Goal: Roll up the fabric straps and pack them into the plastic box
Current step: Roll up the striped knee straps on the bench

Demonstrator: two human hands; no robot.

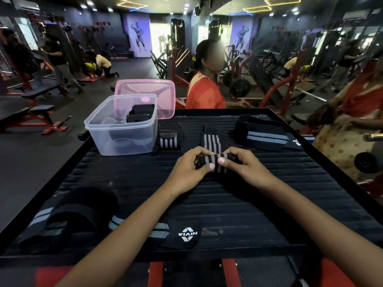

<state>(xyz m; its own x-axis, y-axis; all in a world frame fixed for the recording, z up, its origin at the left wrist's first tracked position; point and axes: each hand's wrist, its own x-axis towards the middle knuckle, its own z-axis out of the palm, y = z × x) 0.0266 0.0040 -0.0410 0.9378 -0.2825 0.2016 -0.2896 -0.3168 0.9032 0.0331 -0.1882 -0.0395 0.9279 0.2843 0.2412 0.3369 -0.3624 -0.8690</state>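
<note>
A black strap with grey stripes (215, 158) lies partly rolled at the middle of the black ribbed platform (228, 204); its loose tail runs away from me. My left hand (190, 168) and my right hand (242, 164) both pinch the rolled end. A clear plastic box (122, 129) stands at the far left with dark rolled straps inside. A small rolled striped strap (168, 141) sits beside the box. A wide black strap (263, 133) lies at the far right, another wide strap (68, 216) with a logo tab lies near left.
A pink lid (149, 94) leans behind the box. A person in orange (205, 94) sits just beyond the platform, another person (352, 121) stands at the right. Gym benches and machines fill the room around.
</note>
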